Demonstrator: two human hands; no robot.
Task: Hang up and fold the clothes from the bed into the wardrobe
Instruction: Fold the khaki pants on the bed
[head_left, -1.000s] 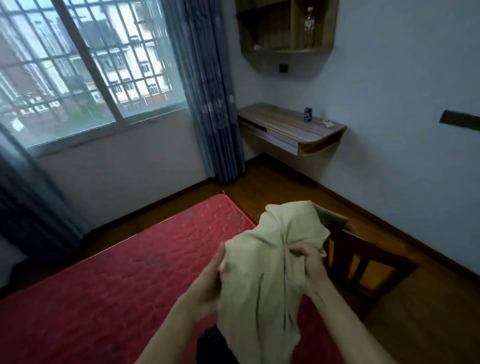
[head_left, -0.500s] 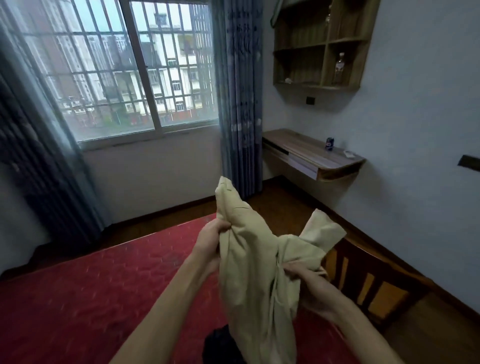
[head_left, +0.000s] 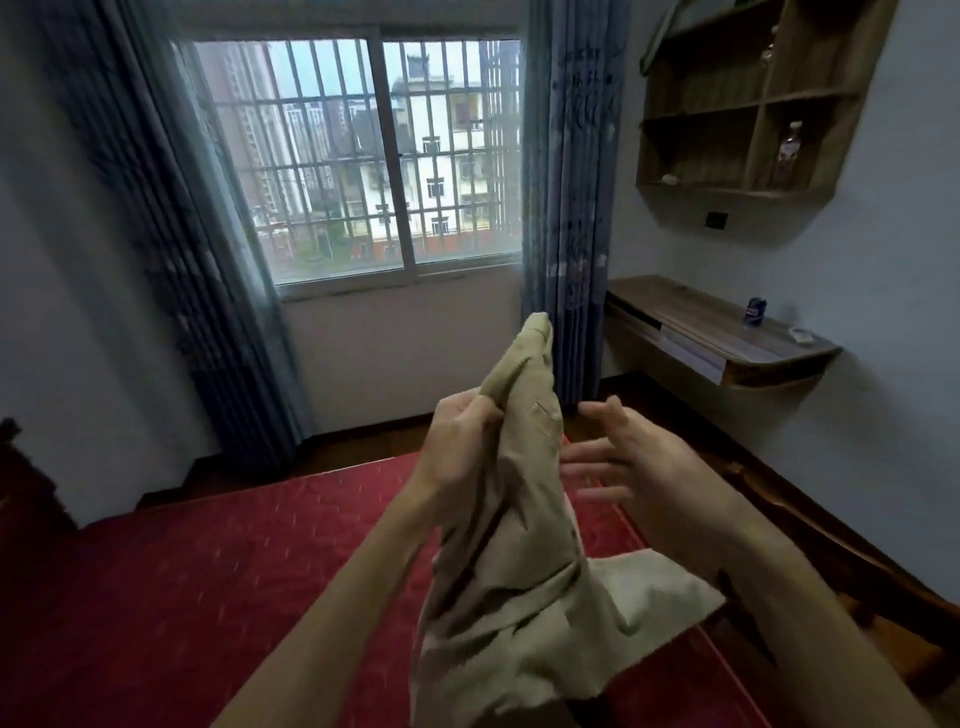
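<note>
Obs.: left hand (head_left: 457, 441) grips the beige garment (head_left: 519, 545) near its top end, fingers curled round bunched cloth. It is held up over the bed (head_left: 208, 571) near its right edge, probably to let it hang and find its shape. The right hand (head_left: 623, 462) is just beside it, fingers spread, holding nothing. The label of the blue can (head_left: 757, 312) on the wall surface (head_left: 691, 325) is unreadable.

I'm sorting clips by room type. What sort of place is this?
Probably a bedroom: red mattress, curtained window, wall-mounted desk; the left hand grips a beige garment.
</note>
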